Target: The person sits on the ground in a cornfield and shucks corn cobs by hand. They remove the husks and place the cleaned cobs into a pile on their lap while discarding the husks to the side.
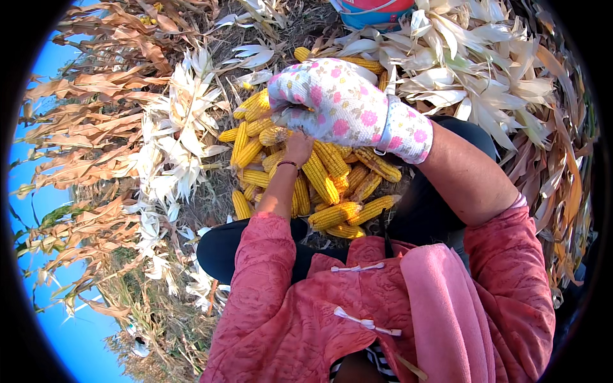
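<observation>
My right hand (325,103), in a white knitted glove with pink flowers, is bent over a heap of husked yellow corn cobs (321,177) on the ground. Just below the glove is my bare left hand (299,147), a dark bracelet at its wrist; its fingertips are hidden by the glove. The two hands meet at the far side of the heap, close to a cob with pale silk (274,135). The glove's fingers are curled, but whether either hand holds anything is not visible. My knees lie on both sides of the heap.
Pale dry husks (445,67) are piled at the upper right, beside a blue and red bucket (376,14). More husks (179,129) lie left of the cobs. Dry corn stalks (96,91) stand along the left, and brown leaves (565,158) border the right.
</observation>
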### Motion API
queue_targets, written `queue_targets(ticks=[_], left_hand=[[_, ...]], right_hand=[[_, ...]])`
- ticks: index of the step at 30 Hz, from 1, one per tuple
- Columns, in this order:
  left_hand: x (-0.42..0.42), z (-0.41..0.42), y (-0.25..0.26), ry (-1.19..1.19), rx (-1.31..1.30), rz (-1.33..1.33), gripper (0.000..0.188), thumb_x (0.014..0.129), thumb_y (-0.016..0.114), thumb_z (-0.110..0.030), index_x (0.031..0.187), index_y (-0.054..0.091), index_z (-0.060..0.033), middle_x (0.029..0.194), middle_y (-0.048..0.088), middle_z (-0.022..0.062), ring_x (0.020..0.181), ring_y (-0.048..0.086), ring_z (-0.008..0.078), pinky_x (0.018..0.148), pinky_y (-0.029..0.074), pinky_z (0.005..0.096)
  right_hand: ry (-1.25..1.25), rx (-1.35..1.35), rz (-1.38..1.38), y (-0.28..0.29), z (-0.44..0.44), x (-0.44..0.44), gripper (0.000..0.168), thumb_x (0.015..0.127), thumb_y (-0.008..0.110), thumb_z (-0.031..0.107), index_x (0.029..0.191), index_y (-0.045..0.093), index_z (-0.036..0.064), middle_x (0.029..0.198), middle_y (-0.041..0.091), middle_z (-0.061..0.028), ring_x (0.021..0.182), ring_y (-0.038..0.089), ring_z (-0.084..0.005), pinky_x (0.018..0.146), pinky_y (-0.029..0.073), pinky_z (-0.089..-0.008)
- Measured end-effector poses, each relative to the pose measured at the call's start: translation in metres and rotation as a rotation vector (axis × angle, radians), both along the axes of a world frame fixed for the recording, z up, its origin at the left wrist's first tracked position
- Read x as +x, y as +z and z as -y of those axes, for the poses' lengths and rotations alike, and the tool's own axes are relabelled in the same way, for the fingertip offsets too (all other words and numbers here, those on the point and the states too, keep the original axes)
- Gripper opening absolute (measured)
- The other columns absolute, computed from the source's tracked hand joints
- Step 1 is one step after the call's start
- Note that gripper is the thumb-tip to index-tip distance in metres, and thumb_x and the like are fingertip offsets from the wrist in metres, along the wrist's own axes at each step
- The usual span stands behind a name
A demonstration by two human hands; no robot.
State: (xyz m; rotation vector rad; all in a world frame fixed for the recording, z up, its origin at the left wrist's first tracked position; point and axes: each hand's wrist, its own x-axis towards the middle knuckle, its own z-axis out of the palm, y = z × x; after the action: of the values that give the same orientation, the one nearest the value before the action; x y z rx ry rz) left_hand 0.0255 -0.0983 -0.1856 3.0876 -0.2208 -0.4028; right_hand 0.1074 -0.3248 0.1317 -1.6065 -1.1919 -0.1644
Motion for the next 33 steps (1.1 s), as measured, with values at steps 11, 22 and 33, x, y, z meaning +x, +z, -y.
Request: queue_targets(ticks=[11,22,33], left_hand=[[0.002,0.030,-0.012,0.183,-0.208,0.062,0.020,0.086,0.054,-0.017,0.101,0.057,-0.0039,0.099,0.060,0.0176,0.092,0.059,0.0338,0.075,0.049,0.0430],[0.035,-0.002,-0.107,0.257,0.036,-0.004,0.040,0.095,0.035,-0.034,0.112,0.059,-0.0075,0.110,0.061,0.0162,0.098,0.058,0.0305,0.085,0.047,0.0412],[0.048,0.038,0.017,0.310,-0.717,0.006,0.030,0.089,0.053,-0.032,0.085,0.052,-0.0015,0.088,0.062,0.0158,0.082,0.060,0.0323,0.073,0.047,0.0401]], right_hand=[[-0.021,-0.130,0.008,0.003,0.008,0.002,0.018,0.076,0.071,0.012,0.088,0.060,0.004,0.079,0.062,-0.0110,0.075,0.062,-0.0299,0.063,0.049,-0.0357],[0.070,-0.163,-0.275,0.015,0.008,0.001,0.017,0.079,0.070,0.012,0.091,0.061,0.003,0.081,0.062,-0.0082,0.077,0.060,-0.0211,0.069,0.048,-0.0321],[-0.035,0.049,-0.596,0.015,0.016,0.019,0.026,0.080,0.068,0.020,0.095,0.061,0.000,0.077,0.062,-0.0113,0.071,0.061,-0.0157,0.066,0.049,-0.0309]])
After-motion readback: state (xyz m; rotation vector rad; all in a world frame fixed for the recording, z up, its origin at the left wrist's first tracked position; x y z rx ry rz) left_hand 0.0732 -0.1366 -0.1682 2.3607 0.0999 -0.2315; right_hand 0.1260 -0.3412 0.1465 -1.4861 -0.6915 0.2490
